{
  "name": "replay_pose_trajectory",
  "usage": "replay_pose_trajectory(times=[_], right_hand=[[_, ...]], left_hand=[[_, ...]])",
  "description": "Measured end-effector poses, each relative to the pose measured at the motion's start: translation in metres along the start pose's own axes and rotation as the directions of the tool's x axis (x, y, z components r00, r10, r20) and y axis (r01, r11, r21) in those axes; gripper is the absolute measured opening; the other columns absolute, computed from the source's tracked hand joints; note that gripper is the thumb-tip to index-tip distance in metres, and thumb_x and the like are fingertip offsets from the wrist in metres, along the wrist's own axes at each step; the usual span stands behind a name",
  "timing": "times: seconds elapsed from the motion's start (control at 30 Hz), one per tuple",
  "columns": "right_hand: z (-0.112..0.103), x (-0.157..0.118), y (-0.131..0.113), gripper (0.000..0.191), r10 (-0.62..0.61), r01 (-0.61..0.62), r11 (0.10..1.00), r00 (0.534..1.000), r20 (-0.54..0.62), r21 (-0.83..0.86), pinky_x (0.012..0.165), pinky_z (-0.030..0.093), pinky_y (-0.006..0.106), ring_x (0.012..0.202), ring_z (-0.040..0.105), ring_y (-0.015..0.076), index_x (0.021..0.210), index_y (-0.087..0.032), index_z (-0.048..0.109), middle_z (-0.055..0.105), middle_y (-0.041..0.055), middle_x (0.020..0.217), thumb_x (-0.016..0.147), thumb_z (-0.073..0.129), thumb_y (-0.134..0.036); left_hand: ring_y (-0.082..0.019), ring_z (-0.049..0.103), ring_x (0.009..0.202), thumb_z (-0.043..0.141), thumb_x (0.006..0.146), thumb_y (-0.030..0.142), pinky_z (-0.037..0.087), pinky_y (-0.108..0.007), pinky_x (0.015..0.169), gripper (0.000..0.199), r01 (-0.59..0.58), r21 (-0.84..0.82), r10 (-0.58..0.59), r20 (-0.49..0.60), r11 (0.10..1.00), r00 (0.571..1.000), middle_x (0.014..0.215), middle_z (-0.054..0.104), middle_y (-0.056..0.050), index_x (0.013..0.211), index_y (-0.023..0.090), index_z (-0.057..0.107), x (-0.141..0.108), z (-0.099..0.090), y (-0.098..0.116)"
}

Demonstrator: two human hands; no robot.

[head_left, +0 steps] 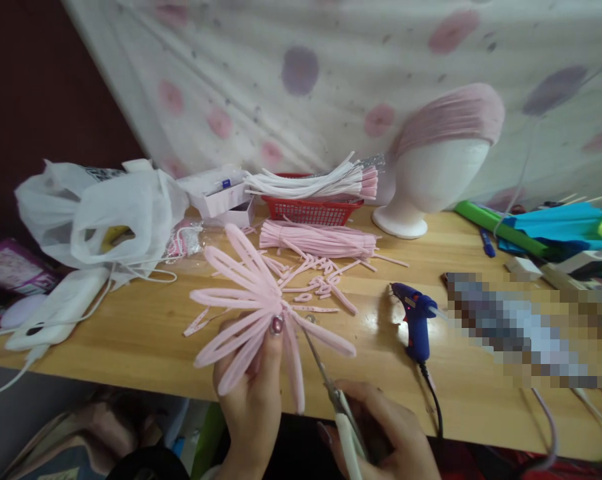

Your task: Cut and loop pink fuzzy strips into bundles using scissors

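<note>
A pink flower shape made of fuzzy looped stems is pinched at its centre by my left hand, the thumb lying over the middle. My right hand is closed around the pale handles of a pair of scissors. The scissor blades point up and left, their tips beside the flower's centre near the lower right loops. Whether the blades touch a stem cannot be made out. Behind the flower, cut and curled pink pieces lie scattered on the wooden table, in front of a bundle of pink stems.
A blue glue gun with a cord lies right of my hands. Farther back are a red basket of white and pink stems and a foam head. White bags and a power bank are at left; blue sheets at right.
</note>
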State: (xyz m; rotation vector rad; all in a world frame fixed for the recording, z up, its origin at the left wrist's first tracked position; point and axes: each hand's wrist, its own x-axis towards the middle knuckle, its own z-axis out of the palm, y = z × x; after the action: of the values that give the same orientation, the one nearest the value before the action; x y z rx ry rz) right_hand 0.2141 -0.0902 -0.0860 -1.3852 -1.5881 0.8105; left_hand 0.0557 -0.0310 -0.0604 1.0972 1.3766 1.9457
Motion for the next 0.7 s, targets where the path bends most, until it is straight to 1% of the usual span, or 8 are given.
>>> replay_pose_trajectory(times=[0.13,0.2,0.27,0.37,0.43,0.5,0.6,0.7], right_hand=[[-0.024,0.018,0.031,0.032,-0.144,0.147,0.915,0.989,0.036,-0.375,0.067,0.062,0.032,0.078,0.079,0.0271,0.121,-0.026,0.075,0.082,0.0084,0.099,0.090,0.069,-0.031],[-0.030,0.029,0.041,0.034,-0.208,0.221,0.814,0.974,0.084,-0.537,0.068,0.064,0.038,0.082,0.080,0.0303,0.123,-0.024,0.076,0.082,0.0119,0.105,0.092,0.062,-0.025],[-0.032,0.037,0.040,0.033,-0.229,0.234,0.771,0.970,0.085,-0.593,0.072,0.064,0.044,0.087,0.079,0.0328,0.117,-0.020,0.078,0.080,0.0151,0.110,0.096,0.053,-0.022],[-0.031,0.043,0.016,0.030,-0.217,0.205,0.818,0.975,0.041,-0.538,0.082,0.061,0.047,0.098,0.076,0.0332,0.105,-0.021,0.078,0.078,0.0145,0.111,0.102,0.049,-0.027],[-0.028,0.044,-0.007,0.028,-0.171,0.169,0.896,0.985,0.032,-0.410,0.079,0.060,0.038,0.096,0.075,0.0279,0.104,-0.024,0.074,0.078,0.0106,0.105,0.105,0.048,-0.033],[-0.022,0.046,-0.028,0.024,-0.106,0.115,0.966,0.993,0.052,-0.230,0.068,0.056,0.029,0.086,0.073,0.0221,0.103,-0.024,0.068,0.076,0.0067,0.096,0.106,0.048,-0.037],[-0.010,0.051,-0.046,0.018,-0.104,0.109,0.993,0.991,0.086,-0.046,0.060,0.049,0.024,0.070,0.066,0.0164,0.095,-0.022,0.060,0.071,0.0019,0.082,0.105,0.050,-0.033],[0.001,0.054,-0.047,0.021,-0.170,0.170,0.985,0.982,0.083,0.007,0.060,0.043,0.023,0.064,0.059,0.0139,0.087,-0.022,0.056,0.064,-0.0008,0.074,0.104,0.045,-0.023]], left_hand=[[-0.021,0.074,0.088,0.077,0.087,0.029,0.063,-0.032,0.080,0.013,0.079,-0.067,-0.081,-0.037,0.995,0.996,0.093,0.076,-0.004,0.095,0.019,0.075,0.010,-0.001,-0.003],[-0.021,0.075,0.087,0.079,0.085,0.027,0.064,-0.030,0.078,0.013,0.090,-0.097,-0.092,-0.012,0.991,0.996,0.094,0.075,-0.003,0.096,0.020,0.076,0.013,-0.002,-0.003],[-0.021,0.075,0.088,0.082,0.082,0.025,0.065,-0.028,0.076,0.019,0.127,-0.138,-0.127,0.008,0.982,0.992,0.097,0.075,-0.002,0.099,0.022,0.076,0.012,-0.002,-0.003],[-0.018,0.074,0.077,0.086,0.077,0.027,0.063,-0.023,0.064,0.023,0.176,-0.134,-0.170,0.051,0.975,0.984,0.092,0.075,-0.001,0.097,0.022,0.077,0.008,-0.002,0.002],[-0.015,0.070,0.066,0.084,0.080,0.031,0.059,-0.021,0.059,0.016,0.190,-0.088,-0.181,0.093,0.978,0.979,0.083,0.074,0.000,0.091,0.022,0.077,0.003,-0.001,0.007],[-0.013,0.068,0.067,0.079,0.085,0.033,0.058,-0.021,0.064,0.011,0.178,-0.022,-0.173,0.148,0.984,0.974,0.081,0.072,0.001,0.088,0.022,0.077,-0.002,0.001,0.012],[-0.017,0.070,0.077,0.076,0.087,0.038,0.058,-0.023,0.074,0.015,0.159,0.029,-0.162,0.249,0.987,0.955,0.080,0.073,-0.001,0.085,0.023,0.077,-0.009,0.001,0.018],[-0.020,0.072,0.077,0.077,0.084,0.048,0.062,-0.029,0.071,0.024,0.303,0.008,-0.290,0.312,0.953,0.905,0.079,0.076,-0.003,0.085,0.024,0.077,-0.014,-0.001,0.019]])
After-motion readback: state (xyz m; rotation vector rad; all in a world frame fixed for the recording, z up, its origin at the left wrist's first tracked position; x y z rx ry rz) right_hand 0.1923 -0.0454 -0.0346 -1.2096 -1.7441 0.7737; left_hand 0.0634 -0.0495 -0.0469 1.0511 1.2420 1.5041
